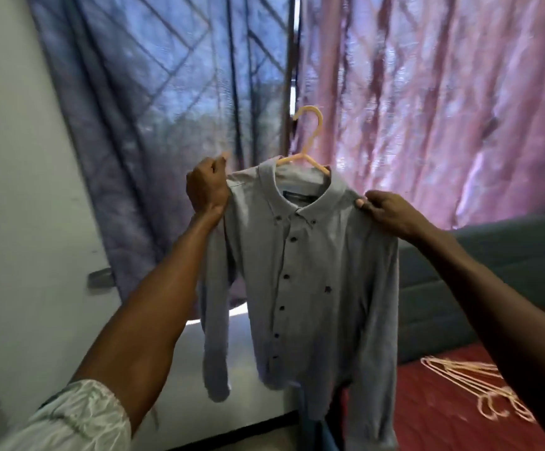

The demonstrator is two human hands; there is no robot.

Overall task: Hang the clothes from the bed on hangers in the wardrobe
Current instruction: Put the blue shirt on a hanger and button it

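A light grey button-up shirt (316, 275) hangs in the air in front of me on a pale pink plastic hanger (310, 138), whose hook rises above the collar. My left hand (206, 187) is closed on the shirt's left shoulder and the hanger's end. My right hand (385, 211) pinches the shirt's right shoulder between thumb and fingers. The shirt is buttoned and its sleeves dangle down. The wardrobe is not in sight.
Several more pink hangers (479, 388) lie on the red bed cover (434, 415) at lower right. A grey-green headboard (499, 271) stands behind. Blue curtain (153, 92) and pink curtain (443, 92) hang ahead, a white wall (13, 190) at left.
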